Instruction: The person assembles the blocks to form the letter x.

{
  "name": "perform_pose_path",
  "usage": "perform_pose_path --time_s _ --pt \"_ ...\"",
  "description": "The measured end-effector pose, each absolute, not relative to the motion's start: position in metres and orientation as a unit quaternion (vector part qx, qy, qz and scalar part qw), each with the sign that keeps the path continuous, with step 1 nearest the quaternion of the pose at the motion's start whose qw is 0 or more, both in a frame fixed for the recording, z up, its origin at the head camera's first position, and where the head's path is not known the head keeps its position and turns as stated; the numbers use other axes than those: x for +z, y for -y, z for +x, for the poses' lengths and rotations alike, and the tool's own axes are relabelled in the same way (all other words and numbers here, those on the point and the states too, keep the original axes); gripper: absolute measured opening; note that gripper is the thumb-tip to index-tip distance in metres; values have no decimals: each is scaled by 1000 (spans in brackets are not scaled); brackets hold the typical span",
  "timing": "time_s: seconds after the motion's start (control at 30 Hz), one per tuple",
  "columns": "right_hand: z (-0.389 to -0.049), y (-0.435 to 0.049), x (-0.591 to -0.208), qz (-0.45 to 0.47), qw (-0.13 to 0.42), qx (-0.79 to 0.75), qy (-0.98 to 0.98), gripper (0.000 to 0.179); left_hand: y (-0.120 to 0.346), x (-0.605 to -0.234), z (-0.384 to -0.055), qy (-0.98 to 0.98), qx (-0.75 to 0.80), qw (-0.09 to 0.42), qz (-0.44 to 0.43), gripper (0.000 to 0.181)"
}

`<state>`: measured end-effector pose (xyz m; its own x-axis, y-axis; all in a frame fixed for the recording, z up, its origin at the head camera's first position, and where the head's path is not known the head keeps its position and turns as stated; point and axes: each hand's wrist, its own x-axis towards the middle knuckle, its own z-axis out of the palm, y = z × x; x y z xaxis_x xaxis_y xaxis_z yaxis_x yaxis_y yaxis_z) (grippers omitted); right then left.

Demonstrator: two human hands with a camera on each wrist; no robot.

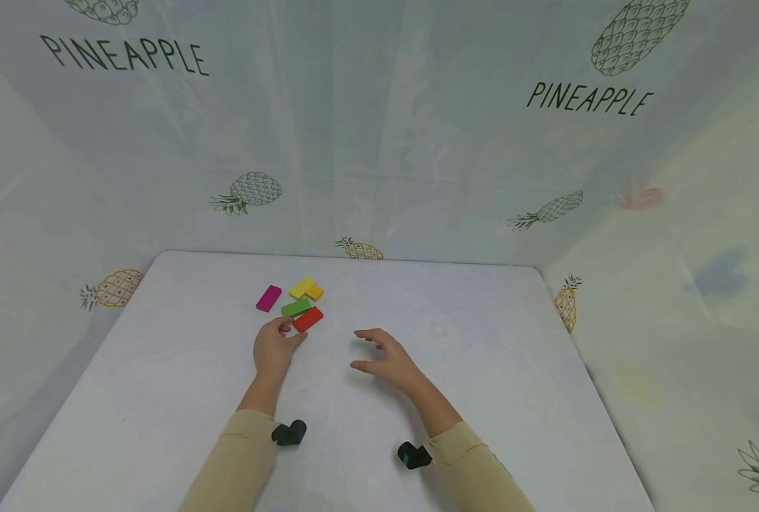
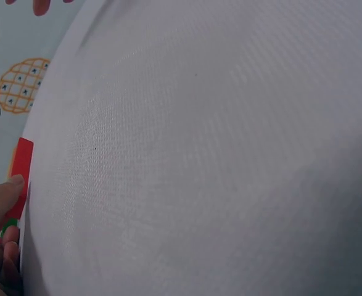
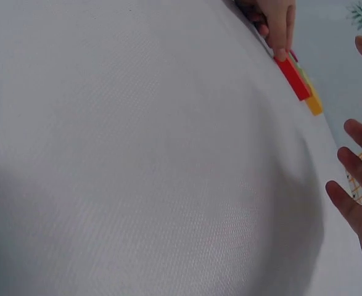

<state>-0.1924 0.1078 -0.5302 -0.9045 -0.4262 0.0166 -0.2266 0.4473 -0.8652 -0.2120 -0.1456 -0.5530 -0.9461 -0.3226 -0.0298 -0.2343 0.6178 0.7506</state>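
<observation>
In the head view, a red block (image 1: 308, 319) lies on the white table, close beside a green block (image 1: 296, 307). My left hand (image 1: 277, 348) is at the near end of the red block, pinching it between thumb and curled fingers. The left wrist view has the thumb (image 2: 8, 194) over the side of the red block (image 2: 22, 166). To the right, apart from the blocks, my right hand (image 1: 388, 361) hovers over the table with fingers spread and nothing in them. Its spread fingers show at the edge of the right wrist view.
Behind the green block lie a larger yellow block (image 1: 301, 287) and a smaller yellow-orange block (image 1: 315, 292) against it. A magenta block (image 1: 268, 298) sits to their left. The white table (image 1: 481, 320) ends at a pineapple-print curtain (image 1: 379, 142) at the back and sides.
</observation>
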Motion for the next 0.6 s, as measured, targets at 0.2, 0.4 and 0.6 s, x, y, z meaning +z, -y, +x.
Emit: perform_pose_path --time_s 0.2,0.4,0.6 --pt "-191 -108 -532 -191 102 -493 -843 60 144 -553 -213 901 -399 56 163 43" --pt "-192 -108 -533 -197 96 -497 -839 59 144 -555 -214 897 -406 60 166 41" --pt "-191 -109 -532 -201 96 -503 -835 60 144 -554 -212 886 -427 63 170 40"
